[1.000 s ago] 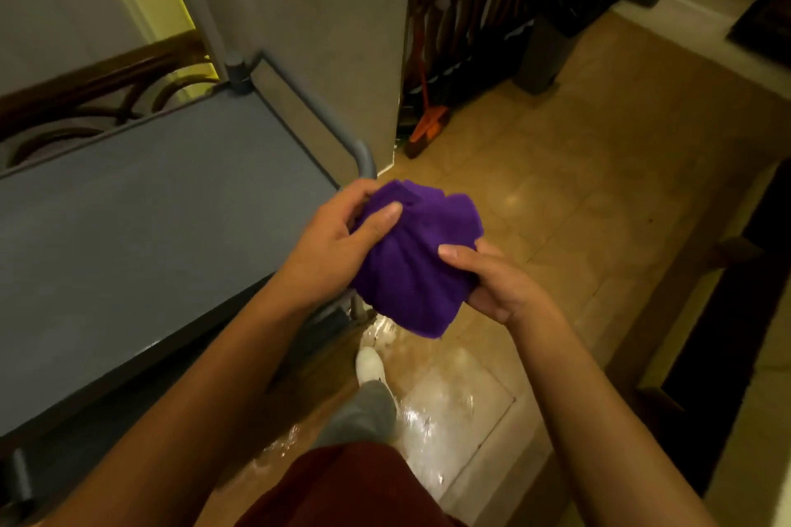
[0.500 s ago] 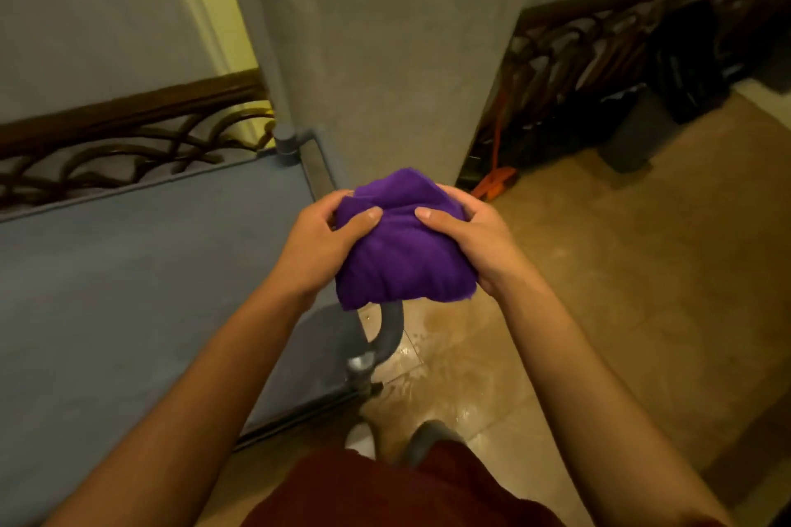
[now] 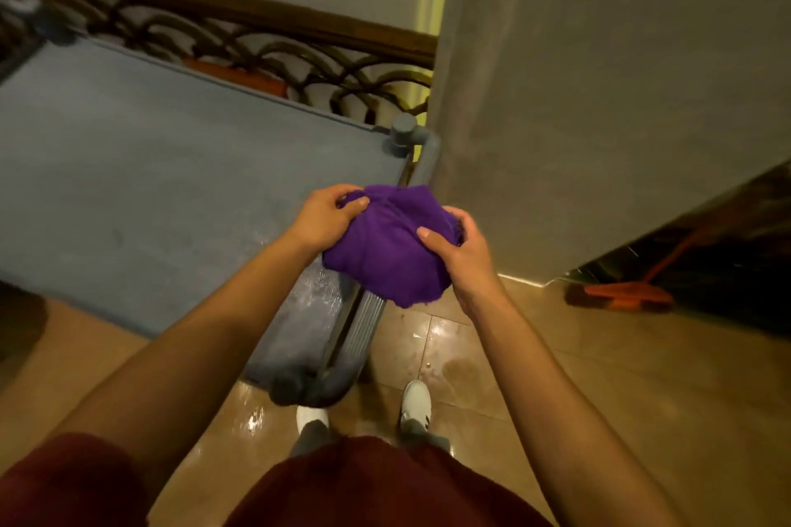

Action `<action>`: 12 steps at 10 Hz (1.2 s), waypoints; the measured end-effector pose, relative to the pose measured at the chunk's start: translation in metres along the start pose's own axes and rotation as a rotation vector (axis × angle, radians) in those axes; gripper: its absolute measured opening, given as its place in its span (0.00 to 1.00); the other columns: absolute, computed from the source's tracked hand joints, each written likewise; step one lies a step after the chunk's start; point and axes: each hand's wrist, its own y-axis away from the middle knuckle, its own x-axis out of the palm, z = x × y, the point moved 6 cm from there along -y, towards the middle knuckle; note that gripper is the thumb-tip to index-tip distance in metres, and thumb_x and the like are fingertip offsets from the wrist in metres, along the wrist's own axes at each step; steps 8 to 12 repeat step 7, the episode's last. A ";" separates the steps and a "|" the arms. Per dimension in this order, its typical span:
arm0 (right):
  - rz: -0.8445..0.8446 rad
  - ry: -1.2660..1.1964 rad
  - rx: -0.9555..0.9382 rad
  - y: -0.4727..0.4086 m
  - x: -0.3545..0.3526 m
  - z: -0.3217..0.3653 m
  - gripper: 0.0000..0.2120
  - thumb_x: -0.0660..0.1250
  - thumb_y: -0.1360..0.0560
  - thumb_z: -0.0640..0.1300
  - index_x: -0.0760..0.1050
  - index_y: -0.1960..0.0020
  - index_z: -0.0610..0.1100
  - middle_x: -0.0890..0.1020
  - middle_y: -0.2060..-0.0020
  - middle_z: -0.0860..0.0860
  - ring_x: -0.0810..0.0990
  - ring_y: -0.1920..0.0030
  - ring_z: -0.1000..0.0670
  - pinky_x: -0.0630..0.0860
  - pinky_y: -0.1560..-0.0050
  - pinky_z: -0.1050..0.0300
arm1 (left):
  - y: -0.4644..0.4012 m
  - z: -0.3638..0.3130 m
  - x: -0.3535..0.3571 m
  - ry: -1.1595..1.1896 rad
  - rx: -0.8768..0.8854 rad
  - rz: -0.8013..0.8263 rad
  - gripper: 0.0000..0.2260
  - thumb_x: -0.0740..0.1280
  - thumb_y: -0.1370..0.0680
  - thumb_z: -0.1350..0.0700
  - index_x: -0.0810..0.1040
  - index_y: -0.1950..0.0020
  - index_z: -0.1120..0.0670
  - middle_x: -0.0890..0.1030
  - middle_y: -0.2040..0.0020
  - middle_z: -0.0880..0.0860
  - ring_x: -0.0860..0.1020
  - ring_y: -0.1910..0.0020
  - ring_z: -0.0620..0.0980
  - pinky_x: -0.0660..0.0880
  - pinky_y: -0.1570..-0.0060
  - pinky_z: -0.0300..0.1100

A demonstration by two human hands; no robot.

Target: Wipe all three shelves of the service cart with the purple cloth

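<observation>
Now over the service cart (image 3: 128,167) top shelf's right end, no longer beyond its handle. Purple cloth (image 3: 385,252) bunched between left hand (image 3: 323,218) and right hand (image 3: 458,255), both gripping it.

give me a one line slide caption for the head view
Both hands, left hand and right hand, grip a bunched purple cloth above the top shelf of a grey service cart.
</observation>
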 end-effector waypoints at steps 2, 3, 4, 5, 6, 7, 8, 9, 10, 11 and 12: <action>0.069 0.023 0.076 -0.012 0.003 -0.029 0.33 0.79 0.36 0.60 0.73 0.34 0.53 0.82 0.40 0.52 0.83 0.42 0.51 0.83 0.46 0.53 | 0.004 0.025 0.011 0.083 -0.191 -0.093 0.19 0.60 0.17 0.43 0.77 0.37 0.56 0.79 0.42 0.56 0.77 0.43 0.54 0.73 0.37 0.54; 0.085 0.097 0.098 -0.013 0.002 -0.026 0.33 0.77 0.32 0.61 0.71 0.32 0.54 0.79 0.34 0.52 0.81 0.41 0.54 0.81 0.50 0.61 | 0.015 0.021 0.013 -0.007 -0.095 -0.158 0.22 0.62 0.18 0.43 0.73 0.28 0.52 0.76 0.36 0.51 0.74 0.39 0.47 0.72 0.39 0.45; -0.214 0.609 -0.206 -0.002 -0.015 -0.008 0.33 0.72 0.30 0.67 0.70 0.33 0.50 0.74 0.35 0.53 0.73 0.39 0.55 0.72 0.41 0.58 | 0.024 0.022 0.035 0.001 -0.034 -0.071 0.22 0.61 0.18 0.43 0.70 0.25 0.49 0.75 0.31 0.51 0.75 0.37 0.47 0.73 0.39 0.41; -0.221 0.764 -0.474 0.012 -0.010 0.010 0.12 0.71 0.25 0.57 0.71 0.50 0.52 0.76 0.55 0.54 0.75 0.56 0.54 0.74 0.53 0.56 | 0.031 0.027 0.054 0.008 -0.073 -0.005 0.21 0.56 0.16 0.41 0.71 0.26 0.47 0.77 0.34 0.50 0.77 0.45 0.41 0.72 0.52 0.32; 0.009 0.798 -0.399 0.010 0.004 0.007 0.06 0.66 0.21 0.49 0.72 0.55 0.50 0.79 0.62 0.54 0.77 0.62 0.53 0.78 0.60 0.51 | 0.031 0.030 0.059 0.068 -0.103 0.007 0.21 0.55 0.16 0.41 0.71 0.26 0.48 0.79 0.35 0.52 0.79 0.41 0.48 0.74 0.51 0.34; -0.095 0.851 -0.391 0.007 -0.002 0.026 0.03 0.67 0.24 0.47 0.75 0.52 0.49 0.78 0.54 0.53 0.78 0.54 0.50 0.79 0.52 0.48 | 0.035 0.027 0.042 0.026 -0.058 -0.070 0.23 0.57 0.17 0.41 0.68 0.23 0.48 0.75 0.29 0.53 0.75 0.35 0.49 0.72 0.44 0.35; -0.095 0.851 -0.391 0.007 -0.002 0.026 0.03 0.67 0.24 0.47 0.75 0.52 0.49 0.78 0.54 0.53 0.78 0.54 0.50 0.79 0.52 0.48 | 0.035 0.027 0.042 0.026 -0.058 -0.070 0.23 0.57 0.17 0.41 0.68 0.23 0.48 0.75 0.29 0.53 0.75 0.35 0.49 0.72 0.44 0.35; -0.095 0.851 -0.391 0.007 -0.002 0.026 0.03 0.67 0.24 0.47 0.75 0.52 0.49 0.78 0.54 0.53 0.78 0.54 0.50 0.79 0.52 0.48 | 0.035 0.027 0.042 0.026 -0.058 -0.070 0.23 0.57 0.17 0.41 0.68 0.23 0.48 0.75 0.29 0.53 0.75 0.35 0.49 0.72 0.44 0.35; -0.095 0.851 -0.391 0.007 -0.002 0.026 0.03 0.67 0.24 0.47 0.75 0.52 0.49 0.78 0.54 0.53 0.78 0.54 0.50 0.79 0.52 0.48 | 0.035 0.027 0.042 0.026 -0.058 -0.070 0.23 0.57 0.17 0.41 0.68 0.23 0.48 0.75 0.29 0.53 0.75 0.35 0.49 0.72 0.44 0.35; -0.095 0.851 -0.391 0.007 -0.002 0.026 0.03 0.67 0.24 0.47 0.75 0.52 0.49 0.78 0.54 0.53 0.78 0.54 0.50 0.79 0.52 0.48 | 0.035 0.027 0.042 0.026 -0.058 -0.070 0.23 0.57 0.17 0.41 0.68 0.23 0.48 0.75 0.29 0.53 0.75 0.35 0.49 0.72 0.44 0.35; -0.095 0.851 -0.391 0.007 -0.002 0.026 0.03 0.67 0.24 0.47 0.75 0.52 0.49 0.78 0.54 0.53 0.78 0.54 0.50 0.79 0.52 0.48 | 0.035 0.027 0.042 0.026 -0.058 -0.070 0.23 0.57 0.17 0.41 0.68 0.23 0.48 0.75 0.29 0.53 0.75 0.35 0.49 0.72 0.44 0.35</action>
